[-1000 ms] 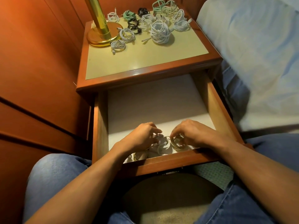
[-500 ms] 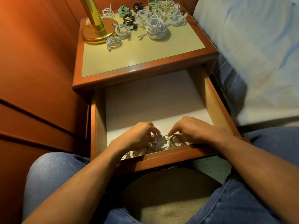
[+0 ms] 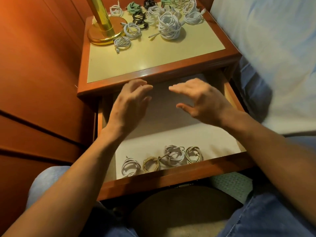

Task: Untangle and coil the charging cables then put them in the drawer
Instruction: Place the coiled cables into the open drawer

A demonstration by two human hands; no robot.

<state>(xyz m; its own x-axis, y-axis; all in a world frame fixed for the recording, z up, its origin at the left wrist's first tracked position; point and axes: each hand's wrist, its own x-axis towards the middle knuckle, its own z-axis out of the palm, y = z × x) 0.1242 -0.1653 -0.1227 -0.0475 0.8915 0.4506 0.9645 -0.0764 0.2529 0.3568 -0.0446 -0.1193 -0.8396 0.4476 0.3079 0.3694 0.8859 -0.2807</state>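
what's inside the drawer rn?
Four coiled cables in a row along the front of the drawer: white, tan, white, tan. The rest of the liner looks bare; both arms cover parts of it.

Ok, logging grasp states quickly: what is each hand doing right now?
Left hand: open, holding nothing, above the drawer.
Right hand: open, holding nothing, above the drawer.
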